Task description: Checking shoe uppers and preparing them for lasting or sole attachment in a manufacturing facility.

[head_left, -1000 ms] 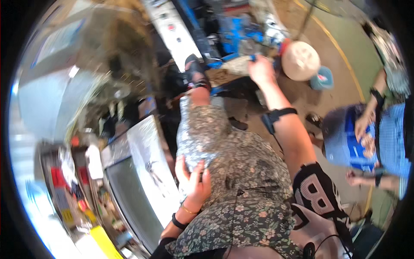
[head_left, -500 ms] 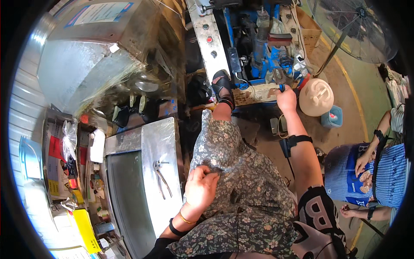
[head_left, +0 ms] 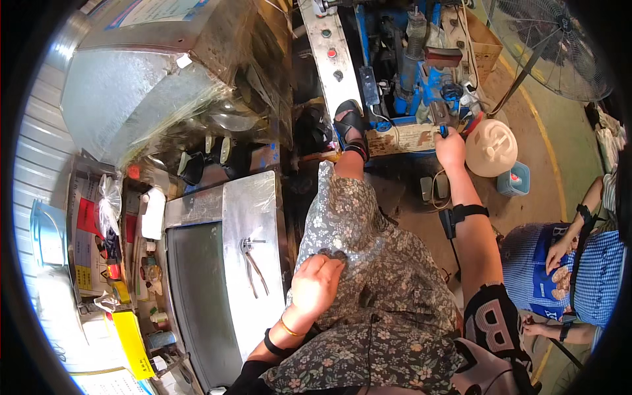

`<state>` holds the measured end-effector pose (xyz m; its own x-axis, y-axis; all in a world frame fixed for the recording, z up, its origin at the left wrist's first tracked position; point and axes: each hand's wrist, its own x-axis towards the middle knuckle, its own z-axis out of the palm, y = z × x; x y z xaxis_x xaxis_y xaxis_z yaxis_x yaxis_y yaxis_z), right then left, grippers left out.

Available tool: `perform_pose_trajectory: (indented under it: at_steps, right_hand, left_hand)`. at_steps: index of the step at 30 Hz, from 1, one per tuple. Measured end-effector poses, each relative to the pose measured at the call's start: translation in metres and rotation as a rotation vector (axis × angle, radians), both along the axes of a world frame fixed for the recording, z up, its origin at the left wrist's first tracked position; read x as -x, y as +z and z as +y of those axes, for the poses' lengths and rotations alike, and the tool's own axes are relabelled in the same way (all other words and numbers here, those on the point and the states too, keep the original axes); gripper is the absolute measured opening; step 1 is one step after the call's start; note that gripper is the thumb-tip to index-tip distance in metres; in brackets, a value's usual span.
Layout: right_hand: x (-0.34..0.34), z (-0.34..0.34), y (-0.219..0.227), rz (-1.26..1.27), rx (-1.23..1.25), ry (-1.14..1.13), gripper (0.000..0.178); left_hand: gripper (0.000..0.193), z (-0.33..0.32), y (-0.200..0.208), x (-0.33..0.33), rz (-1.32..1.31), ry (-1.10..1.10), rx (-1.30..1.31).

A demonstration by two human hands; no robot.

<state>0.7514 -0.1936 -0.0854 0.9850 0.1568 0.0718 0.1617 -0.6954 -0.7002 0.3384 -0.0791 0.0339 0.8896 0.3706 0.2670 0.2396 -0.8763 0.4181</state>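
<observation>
"Two, the left hand (head_left: 316,284) and the right hand (head_left: 451,153): how open were they?"

"Left had its fingers bent inward, tips against the flowered cloth (head_left: 378,270) over the lap; I couldn't tell whether it pinched any. Right was closed around one small blue-tipped thing (head_left: 444,131), at the front edge of the blue machine (head_left: 431,89)."

"Anything in the way there?"

"One cream jug (head_left: 490,148) stood just beside the right hand, with one blue tub (head_left: 513,181) next to it. Ahead of the left hand, one sandalled foot (head_left: 351,122) was at the lower end of a white panel (head_left: 334,91) bearing three round knobs (head_left: 331,52)."

"And farther out?"

"To the left, one pair of pliers (head_left: 255,270) lay on a metal top (head_left: 250,204), and one yellow box (head_left: 131,345) was well beyond. To the right, I counted one fan (head_left: 563,39) and one co-worker (head_left: 599,270)."
</observation>
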Motion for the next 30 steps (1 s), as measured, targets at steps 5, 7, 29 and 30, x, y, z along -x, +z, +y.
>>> perform_pose_trajectory:
  at_steps: [5,7,29,30]
  right_hand:
    - [-0.001,-0.002,0.004,-0.034,0.02,-0.023,0.031]
    - [-0.001,-0.003,0.005,-0.027,0.042,-0.019,0.031]
    - [0.287,-0.019,0.052,0.449,-0.708,1.074,0.014]
    - [0.295,-0.013,0.048,0.534,-0.768,1.058,0.015]
  left_hand:
    - [0.009,0.003,-0.002,-0.002,-0.003,-0.021,0.003]
    - [0.009,0.005,-0.003,-0.005,-0.004,-0.031,0.008]
    - [0.018,0.006,-0.024,0.019,-0.152,-0.256,0.058]
    - [0.02,0.014,-0.02,0.023,-0.071,-0.276,0.068]
